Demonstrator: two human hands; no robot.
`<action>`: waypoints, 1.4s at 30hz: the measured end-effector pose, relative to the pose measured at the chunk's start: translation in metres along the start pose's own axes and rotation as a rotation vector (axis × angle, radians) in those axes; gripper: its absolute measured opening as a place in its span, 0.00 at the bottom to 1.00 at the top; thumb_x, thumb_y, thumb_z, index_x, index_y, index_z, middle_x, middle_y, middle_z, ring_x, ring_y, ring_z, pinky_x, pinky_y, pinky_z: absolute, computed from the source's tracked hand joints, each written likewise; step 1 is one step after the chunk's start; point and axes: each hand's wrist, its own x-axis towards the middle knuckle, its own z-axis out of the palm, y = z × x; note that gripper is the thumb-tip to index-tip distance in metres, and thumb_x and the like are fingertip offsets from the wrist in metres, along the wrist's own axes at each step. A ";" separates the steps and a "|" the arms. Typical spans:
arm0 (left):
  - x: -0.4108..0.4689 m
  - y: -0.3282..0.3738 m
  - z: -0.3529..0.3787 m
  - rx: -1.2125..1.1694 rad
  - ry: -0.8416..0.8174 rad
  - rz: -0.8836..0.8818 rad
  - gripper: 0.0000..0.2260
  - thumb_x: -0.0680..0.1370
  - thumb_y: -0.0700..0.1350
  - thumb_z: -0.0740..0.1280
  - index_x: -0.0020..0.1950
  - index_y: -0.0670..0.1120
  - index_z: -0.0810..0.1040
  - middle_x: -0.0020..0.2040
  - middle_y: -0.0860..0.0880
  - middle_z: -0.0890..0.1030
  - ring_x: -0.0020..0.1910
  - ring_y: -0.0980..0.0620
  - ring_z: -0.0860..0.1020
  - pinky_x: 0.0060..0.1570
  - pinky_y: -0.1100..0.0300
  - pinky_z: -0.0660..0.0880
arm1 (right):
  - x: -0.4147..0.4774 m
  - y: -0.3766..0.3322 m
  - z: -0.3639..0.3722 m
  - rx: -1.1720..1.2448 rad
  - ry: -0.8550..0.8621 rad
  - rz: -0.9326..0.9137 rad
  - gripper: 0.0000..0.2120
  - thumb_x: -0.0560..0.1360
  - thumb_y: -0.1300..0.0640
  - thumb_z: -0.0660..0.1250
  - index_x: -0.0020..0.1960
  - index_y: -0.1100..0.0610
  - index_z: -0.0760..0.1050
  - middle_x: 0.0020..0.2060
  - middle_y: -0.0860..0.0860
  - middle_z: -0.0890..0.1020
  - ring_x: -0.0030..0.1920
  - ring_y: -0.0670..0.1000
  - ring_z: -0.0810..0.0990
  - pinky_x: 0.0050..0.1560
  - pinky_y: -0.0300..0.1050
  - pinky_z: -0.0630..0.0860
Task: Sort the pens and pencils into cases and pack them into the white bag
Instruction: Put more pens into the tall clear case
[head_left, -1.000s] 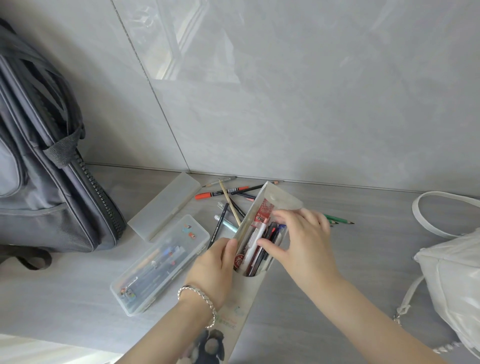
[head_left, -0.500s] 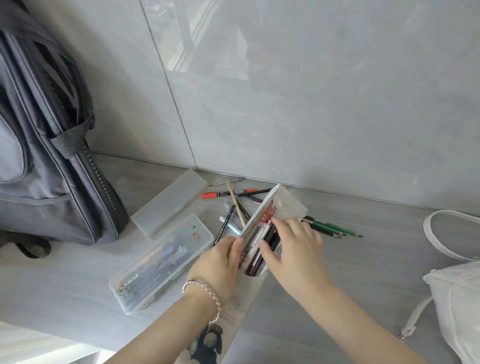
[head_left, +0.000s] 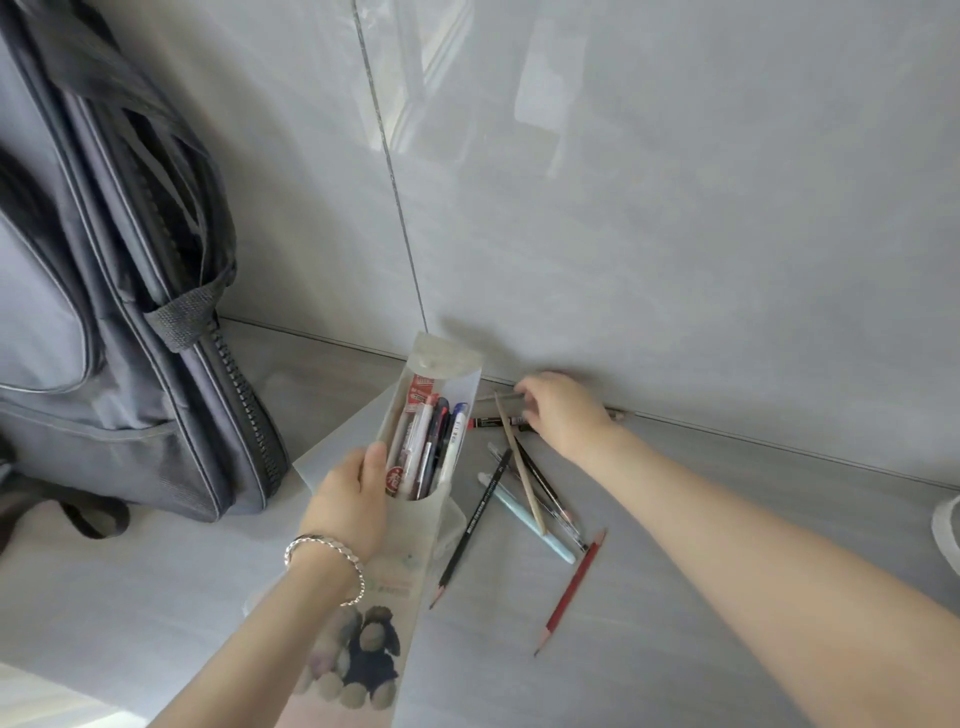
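Note:
My left hand (head_left: 353, 493) grips a tall translucent pen pouch (head_left: 410, 561) with a plush-toy print, held upright over the table; several pens (head_left: 428, 447) stand inside it. Stretched toward the wall, my right hand (head_left: 563, 415) pinches the end of a grey pencil (head_left: 501, 396) with its fingertips; motion blur softens the grip. Loose on the table lie a red-and-black marker (head_left: 491, 422), a bare wooden pencil (head_left: 519, 462), a black pencil (head_left: 475, 519), a light blue pen (head_left: 527, 517) and a red pencil (head_left: 571, 592). Only a strap of the white bag (head_left: 944, 525) shows at the right edge.
A large grey backpack (head_left: 104, 312) leans against the tiled wall on the left. A frosted case lid (head_left: 332, 452) lies behind the pouch, and the clear plastic case (head_left: 453, 522) is mostly hidden by it. The tiled wall (head_left: 675, 208) stands just behind the pencils.
My right hand left the pouch and reached right and back to the pencils by the wall. The left hand lifted the pouch more upright. The view swung left.

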 end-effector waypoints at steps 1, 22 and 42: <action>0.004 -0.003 -0.002 -0.003 0.014 -0.002 0.19 0.81 0.52 0.51 0.41 0.41 0.73 0.34 0.49 0.75 0.37 0.47 0.72 0.35 0.57 0.65 | 0.007 -0.002 0.002 -0.050 -0.086 -0.007 0.15 0.75 0.60 0.64 0.61 0.59 0.72 0.57 0.57 0.77 0.59 0.58 0.74 0.57 0.50 0.73; -0.009 -0.024 -0.006 -0.031 0.012 -0.023 0.17 0.81 0.51 0.51 0.39 0.45 0.72 0.35 0.49 0.74 0.39 0.46 0.71 0.34 0.66 0.63 | -0.016 0.000 0.015 -0.355 -0.191 -0.047 0.12 0.77 0.55 0.61 0.58 0.60 0.72 0.57 0.56 0.74 0.60 0.58 0.71 0.56 0.48 0.68; -0.029 -0.022 -0.001 -0.012 0.010 0.031 0.18 0.81 0.50 0.52 0.36 0.44 0.71 0.31 0.47 0.71 0.32 0.50 0.68 0.33 0.61 0.64 | -0.098 0.002 0.027 0.097 -0.057 0.269 0.04 0.78 0.57 0.56 0.49 0.57 0.68 0.42 0.56 0.79 0.44 0.59 0.77 0.37 0.44 0.65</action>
